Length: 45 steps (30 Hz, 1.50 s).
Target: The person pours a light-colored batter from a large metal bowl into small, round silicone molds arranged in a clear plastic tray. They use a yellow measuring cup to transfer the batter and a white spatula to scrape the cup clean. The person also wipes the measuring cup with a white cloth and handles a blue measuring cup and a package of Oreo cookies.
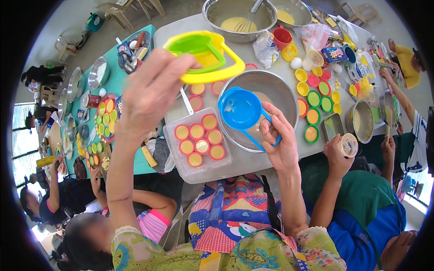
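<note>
My left hand (145, 91), blurred, grips a yellow measuring cup (234, 69) and a green measuring cup (196, 44) nested inside it, raised above the table. In my right hand (279, 139) is the loop handle of a blue measuring cup (240, 108). That cup hangs over a stainless steel bowl (284, 98) with some pale liquid in its bottom. Left of the bowl stands a clear plastic container (193, 176) with several small red moulds (196, 131) of batter; one mould has a light, shiny content. A white handle (186, 100) leans at its back.
Behind stands a large steel bowl (212, 17) with yellow batter and a wire whisk (249, 20). A red cup (282, 36), an egg (296, 63) and filled coloured moulds (313, 98) lie right. A co-worker's hand (334, 155) at right holds a clear cup (348, 145). Another person sits left.
</note>
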Each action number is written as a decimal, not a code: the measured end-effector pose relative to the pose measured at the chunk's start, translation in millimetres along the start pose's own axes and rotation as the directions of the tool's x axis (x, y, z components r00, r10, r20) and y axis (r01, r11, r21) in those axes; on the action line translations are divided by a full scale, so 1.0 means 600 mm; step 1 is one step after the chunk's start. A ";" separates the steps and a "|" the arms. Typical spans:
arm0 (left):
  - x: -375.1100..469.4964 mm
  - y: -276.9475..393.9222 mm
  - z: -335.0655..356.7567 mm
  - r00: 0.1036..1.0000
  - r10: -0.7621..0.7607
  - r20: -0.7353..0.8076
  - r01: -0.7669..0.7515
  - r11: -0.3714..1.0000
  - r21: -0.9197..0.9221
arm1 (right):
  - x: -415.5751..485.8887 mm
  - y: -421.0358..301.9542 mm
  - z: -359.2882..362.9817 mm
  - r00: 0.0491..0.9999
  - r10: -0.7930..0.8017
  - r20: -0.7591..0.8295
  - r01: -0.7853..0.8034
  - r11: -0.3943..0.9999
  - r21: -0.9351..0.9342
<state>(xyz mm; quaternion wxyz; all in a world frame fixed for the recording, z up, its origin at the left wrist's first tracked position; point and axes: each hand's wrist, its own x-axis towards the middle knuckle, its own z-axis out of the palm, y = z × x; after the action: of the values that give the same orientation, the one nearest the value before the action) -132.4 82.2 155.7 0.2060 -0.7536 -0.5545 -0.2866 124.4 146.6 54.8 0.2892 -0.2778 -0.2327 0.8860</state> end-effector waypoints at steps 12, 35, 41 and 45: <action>-0.029 0.011 -0.022 0.969 -0.181 -0.169 0.192 0.980 0.050 | -0.028 -0.006 0.000 0.937 -0.311 0.161 0.301 0.481 -0.823; -0.059 0.111 0.014 0.942 0.320 -0.102 -0.333 0.930 -0.159 | -0.027 -0.029 0.021 0.999 0.020 -0.031 -0.030 0.938 -0.347; -0.080 0.118 0.026 0.932 0.362 -0.015 -0.361 0.925 -0.122 | -0.059 -0.024 0.056 0.986 0.165 0.005 -0.122 0.751 -0.649; -0.100 0.132 0.050 0.934 0.356 0.019 -0.353 0.931 -0.088 | -0.050 -0.003 0.058 0.989 0.134 -0.062 -0.139 0.705 -0.695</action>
<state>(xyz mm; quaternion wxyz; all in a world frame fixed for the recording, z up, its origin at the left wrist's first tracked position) -63.9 33.7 94.1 0.2131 -0.8541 -0.4004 -0.2545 123.5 119.6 92.5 0.0975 -0.3857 -0.5271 0.7509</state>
